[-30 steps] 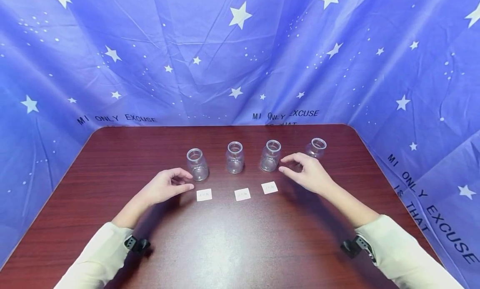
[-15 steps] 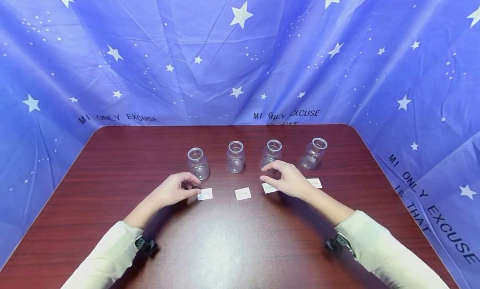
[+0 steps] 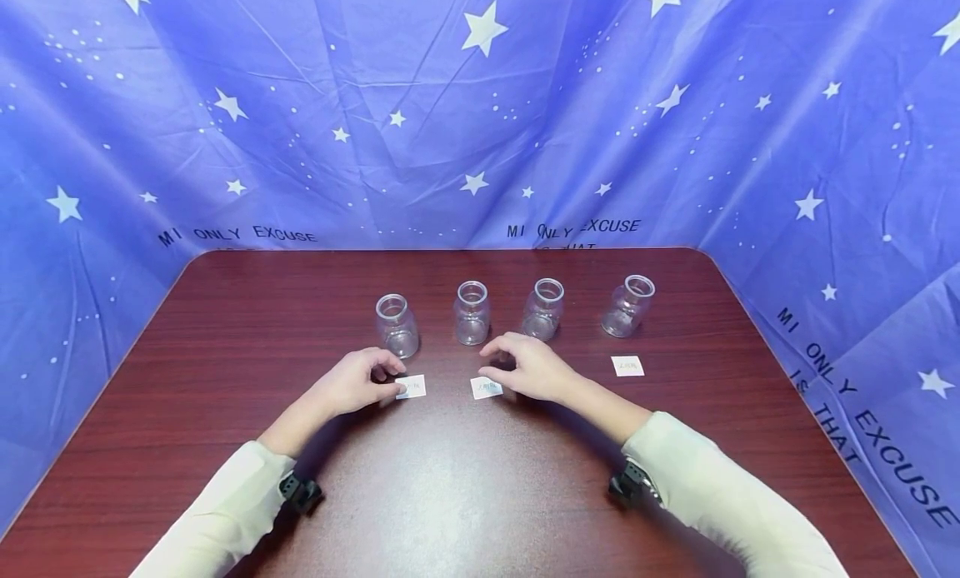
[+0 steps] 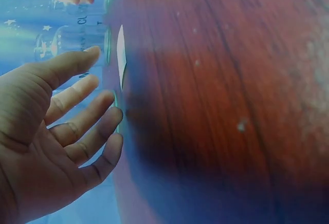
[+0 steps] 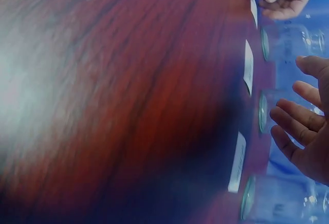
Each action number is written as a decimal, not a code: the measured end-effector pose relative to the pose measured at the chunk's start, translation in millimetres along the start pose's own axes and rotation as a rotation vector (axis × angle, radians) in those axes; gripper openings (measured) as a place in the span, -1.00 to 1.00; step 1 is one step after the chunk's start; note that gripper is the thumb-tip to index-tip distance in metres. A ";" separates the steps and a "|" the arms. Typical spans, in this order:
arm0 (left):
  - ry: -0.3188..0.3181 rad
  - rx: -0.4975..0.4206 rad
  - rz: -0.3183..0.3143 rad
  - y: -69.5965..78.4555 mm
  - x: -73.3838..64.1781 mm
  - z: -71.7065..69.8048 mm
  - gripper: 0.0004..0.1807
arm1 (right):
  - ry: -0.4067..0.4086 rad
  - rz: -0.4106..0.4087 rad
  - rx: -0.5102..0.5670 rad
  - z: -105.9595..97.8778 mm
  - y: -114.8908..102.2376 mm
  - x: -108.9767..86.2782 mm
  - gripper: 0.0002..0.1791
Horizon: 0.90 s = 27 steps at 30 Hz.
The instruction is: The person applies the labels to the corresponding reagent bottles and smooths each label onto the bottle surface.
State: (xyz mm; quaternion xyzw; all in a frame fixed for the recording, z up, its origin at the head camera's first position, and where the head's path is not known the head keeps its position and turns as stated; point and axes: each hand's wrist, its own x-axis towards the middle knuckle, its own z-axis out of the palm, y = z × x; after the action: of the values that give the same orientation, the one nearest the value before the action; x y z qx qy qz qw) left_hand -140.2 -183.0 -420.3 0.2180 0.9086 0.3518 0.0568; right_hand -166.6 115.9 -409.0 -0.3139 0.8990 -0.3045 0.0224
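Note:
Several clear glass jars stand upright in a row: a left jar (image 3: 397,332), a second jar (image 3: 472,316), a third jar (image 3: 543,310) and a right jar (image 3: 627,310). Small white cards with writing lie in front of them. My left hand (image 3: 354,384) hovers by the left card (image 3: 414,386), its loosely bent fingers holding nothing. Over the second card (image 3: 482,387) is my right hand (image 3: 531,366), fingers relaxed and parted, also holding nothing. It hides the third card in the head view, but that card (image 5: 237,163) shows in the right wrist view.
One more card (image 3: 627,366) lies before the right jar. Everything rests on a dark red wooden table (image 3: 442,495), with a blue star-printed curtain (image 3: 420,170) hanging along its back and sides. Each wrist wears a black camera band (image 3: 636,484).
My right hand has swept left from near the right jar, past the third card, to the second, uncovering the right jar and its card. The left hand has shifted slightly right, toward the left card.

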 end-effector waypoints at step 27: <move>0.006 0.111 -0.021 -3.5 -1.4 3.6 -0.73 | -0.159 -0.095 -0.220 55.0 -43.1 43.0 -0.65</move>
State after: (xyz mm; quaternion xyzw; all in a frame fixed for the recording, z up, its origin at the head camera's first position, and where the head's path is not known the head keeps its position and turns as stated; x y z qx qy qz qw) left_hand -139.2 -183.7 -425.4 0.2104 0.9290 0.3010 0.0455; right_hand -164.6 35.1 -423.1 -0.3796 0.9066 -0.1789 0.0445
